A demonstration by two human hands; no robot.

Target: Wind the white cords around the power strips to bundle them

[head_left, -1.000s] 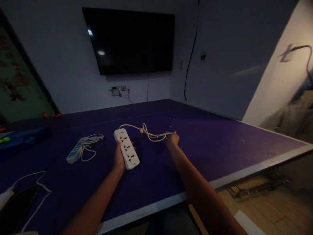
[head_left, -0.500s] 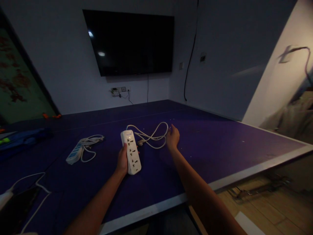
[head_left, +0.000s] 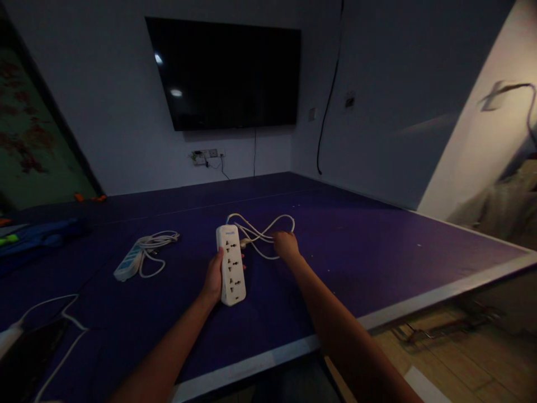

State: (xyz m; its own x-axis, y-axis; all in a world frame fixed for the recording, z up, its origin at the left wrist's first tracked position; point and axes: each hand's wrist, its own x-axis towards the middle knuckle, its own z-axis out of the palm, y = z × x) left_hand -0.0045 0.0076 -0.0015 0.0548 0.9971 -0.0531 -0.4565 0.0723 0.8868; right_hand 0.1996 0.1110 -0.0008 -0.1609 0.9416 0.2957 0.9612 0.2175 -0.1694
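My left hand (head_left: 213,275) is wrapped around a white power strip (head_left: 233,266), its thumb on the near side and fingertips showing at the far edge. The strip is tilted up so its several sockets face me. From its top end runs a white power cord (head_left: 251,228), looped loosely over the purple tabletop. A plug (head_left: 244,242) lies beside the strip's upper right edge. My right hand (head_left: 287,246) is closed on the looped cord; its fingertips are partly hidden.
Left of the strip lies a second, blue-and-white power strip (head_left: 129,261) with its cord bundled. A dark flat device (head_left: 36,355) with a white cable is at the near left. Blue cloth (head_left: 50,235) lies farther left. The table's pale edge (head_left: 419,303) runs along the front.
My right hand has moved left and closed on the cord loop. My left hand has shifted the power strip slightly right and nearer, turning it more upright.
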